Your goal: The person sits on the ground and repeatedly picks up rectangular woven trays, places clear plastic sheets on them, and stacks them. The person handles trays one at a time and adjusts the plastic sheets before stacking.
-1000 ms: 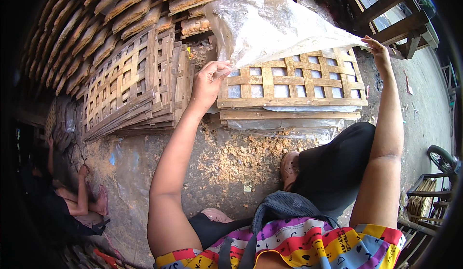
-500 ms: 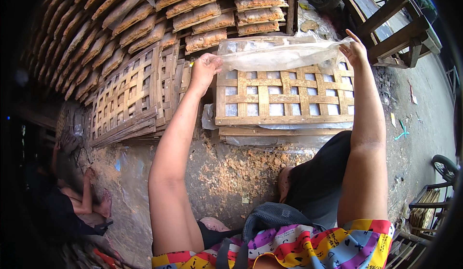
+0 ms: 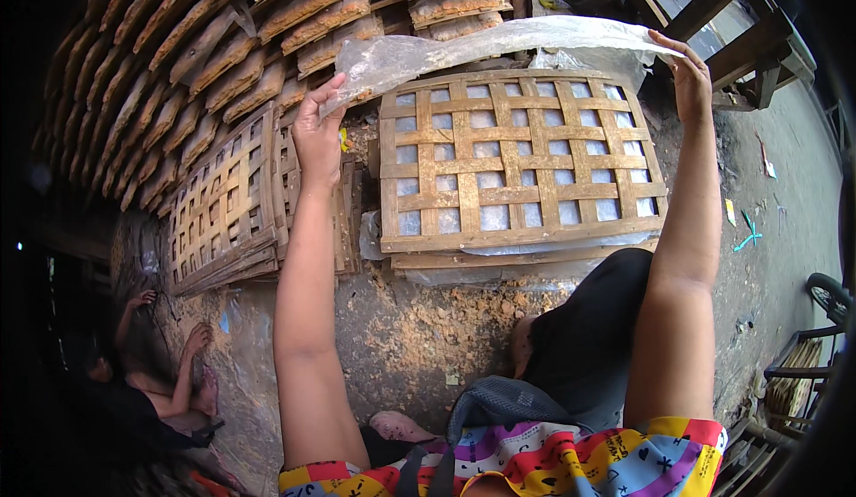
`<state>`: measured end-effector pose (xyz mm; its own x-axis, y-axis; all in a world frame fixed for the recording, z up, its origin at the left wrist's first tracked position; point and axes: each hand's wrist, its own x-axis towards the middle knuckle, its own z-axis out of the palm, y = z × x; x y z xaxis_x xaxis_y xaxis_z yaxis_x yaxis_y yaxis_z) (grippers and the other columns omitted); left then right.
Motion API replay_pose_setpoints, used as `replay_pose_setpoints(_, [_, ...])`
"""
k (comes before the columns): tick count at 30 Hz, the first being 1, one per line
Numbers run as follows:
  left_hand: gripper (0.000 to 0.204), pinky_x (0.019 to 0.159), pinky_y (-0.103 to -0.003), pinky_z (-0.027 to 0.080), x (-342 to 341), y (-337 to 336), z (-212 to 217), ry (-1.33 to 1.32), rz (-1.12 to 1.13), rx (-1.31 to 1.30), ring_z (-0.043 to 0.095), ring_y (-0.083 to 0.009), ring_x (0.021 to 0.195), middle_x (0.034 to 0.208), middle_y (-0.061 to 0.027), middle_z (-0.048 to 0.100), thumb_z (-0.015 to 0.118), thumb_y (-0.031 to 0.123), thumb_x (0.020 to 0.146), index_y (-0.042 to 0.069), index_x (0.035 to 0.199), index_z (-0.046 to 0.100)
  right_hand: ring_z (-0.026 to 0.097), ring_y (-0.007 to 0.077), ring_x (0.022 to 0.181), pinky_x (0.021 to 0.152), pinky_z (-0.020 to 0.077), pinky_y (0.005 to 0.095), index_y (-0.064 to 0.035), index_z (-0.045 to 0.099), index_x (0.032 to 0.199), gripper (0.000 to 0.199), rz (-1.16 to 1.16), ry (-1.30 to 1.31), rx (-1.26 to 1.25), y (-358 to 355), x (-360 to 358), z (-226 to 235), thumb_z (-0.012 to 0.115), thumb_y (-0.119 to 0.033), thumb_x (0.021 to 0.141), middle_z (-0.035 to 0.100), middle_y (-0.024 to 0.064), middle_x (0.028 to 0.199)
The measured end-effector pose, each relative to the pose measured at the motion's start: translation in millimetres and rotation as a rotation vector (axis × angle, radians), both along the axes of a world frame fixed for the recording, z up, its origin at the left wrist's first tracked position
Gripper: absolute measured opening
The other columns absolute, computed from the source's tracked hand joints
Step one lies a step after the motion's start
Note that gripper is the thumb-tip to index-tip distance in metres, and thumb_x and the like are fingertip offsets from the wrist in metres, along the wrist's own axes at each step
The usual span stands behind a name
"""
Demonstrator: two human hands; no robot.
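Note:
Between my raised hands a clear plastic sheet (image 3: 499, 41) is stretched, lifted above the far edge of a woven bamboo tray (image 3: 468, 189). My left hand (image 3: 318, 131) pinches the sheet's left end, and my right hand (image 3: 688, 78) grips its right end with the fingers closed around the edge. Under the tray's open lattice, pale plastic shows through the gaps. The tray lies flat on top of a low stack of others, with plastic poking out between the layers. My left hand is beside the tray's far left corner, not touching it.
Racks of crumbly orange-brown slabs (image 3: 325, 7) rise at the far left. Bamboo trays (image 3: 223, 198) lean left of the stack. Orange crumbs (image 3: 446, 328) litter the ground. A wooden frame (image 3: 731, 42) stands far right. Another person's hand (image 3: 198, 338) shows at lower left.
Both hands have raised the plastic sheet up and away from the tray, so its whole lattice now shows. My left hand has moved left, stretching the sheet wider.

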<state>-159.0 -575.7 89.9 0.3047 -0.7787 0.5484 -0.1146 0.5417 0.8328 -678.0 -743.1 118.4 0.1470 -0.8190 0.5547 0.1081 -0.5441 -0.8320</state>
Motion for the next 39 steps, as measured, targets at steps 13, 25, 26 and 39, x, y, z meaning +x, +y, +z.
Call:
replay_pose_setpoints(13, [0.055,0.105,-0.032,0.038,-4.2,63.8,-110.5,-0.276,-0.089,0.339,0.051,-0.0228,0.126,0.137,-0.0136,0.053,0.042,-0.021,0.067,0.004,0.108,0.071,0.061,0.0133,0.107,0.098,0.0418,0.0286,-0.0044,0.072,0.107,0.029,0.010,0.538,0.652,58.4,-42.6,-52.6,0.059,-0.005,0.081,0.069,0.0050,0.116])
replay_pose_setpoints(25, [0.048,0.111,-0.037,0.035,-7.7,104.7,-136.2,-0.507,-0.054,0.478,0.036,-0.0325,0.138,0.152,-0.0194,0.032,0.054,-0.008,0.083,0.020,0.119,0.068,0.059,0.0204,0.112,0.100,0.0423,0.0332,-0.0045,0.068,0.117,0.040,0.113,1.258,0.730,83.3,-79.5,-38.9,0.066,-0.009,0.077,0.067,0.0102,0.117])
replay_pose_setpoints(26, [0.047,0.111,-0.037,0.034,-7.5,108.4,-135.1,-0.513,-0.064,0.503,0.035,-0.0335,0.138,0.152,-0.0205,0.029,0.055,-0.005,0.084,0.020,0.122,0.066,0.058,0.0212,0.115,0.101,0.0418,0.0334,-0.0047,0.066,0.119,0.042,0.115,1.257,0.755,78.7,-77.1,-38.3,0.066,-0.010,0.078,0.066,0.0108,0.120])
replay_pose_setpoints(39, [0.022,0.091,-0.043,0.047,25.2,163.1,-35.3,-1.095,-0.321,0.975,0.063,-0.0332,0.104,0.105,-0.0181,0.067,0.061,0.018,0.090,0.005,0.107,0.066,0.067,0.0380,0.089,0.080,0.0508,0.0425,-0.0014,0.071,0.089,0.031,-0.721,1.488,0.332,-3.6,35.5,-78.2,0.067,-0.031,0.079,0.069,0.0217,0.090])
